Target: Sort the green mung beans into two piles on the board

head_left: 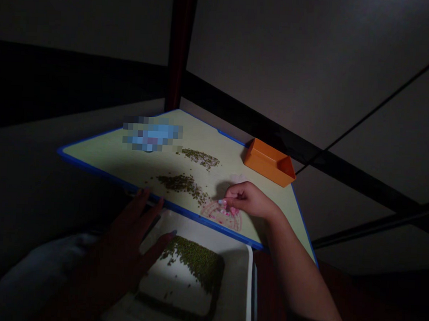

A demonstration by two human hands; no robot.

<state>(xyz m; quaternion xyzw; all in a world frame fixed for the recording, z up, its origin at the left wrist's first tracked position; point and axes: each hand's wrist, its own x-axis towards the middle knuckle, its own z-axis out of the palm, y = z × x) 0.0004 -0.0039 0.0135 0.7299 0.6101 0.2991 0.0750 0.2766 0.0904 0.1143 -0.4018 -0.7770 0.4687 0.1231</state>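
Observation:
My right hand (246, 199) is over the pale yellow tabletop (121, 160), thumb and fingers pinched together above a pink printed pattern (220, 218). Whatever the pinch holds, if anything, is too small to make out. Left of it lies a loose pile of small green beans (180, 182), with a second, thinner patch of beans (200, 157) behind. My left hand (137, 233) is in shadow, fingers apart, its fingertips by the table's blue front edge. Its thumb reaches over the white basin (244, 277), where many green beans (198, 258) are spread across the bottom.
An orange open box (270, 163) stands at the table's back right corner. At the back left sits a blue object (153, 135), blurred by pixelation. Dark-banded pale panels (295, 64) rise behind the table. The room is dim.

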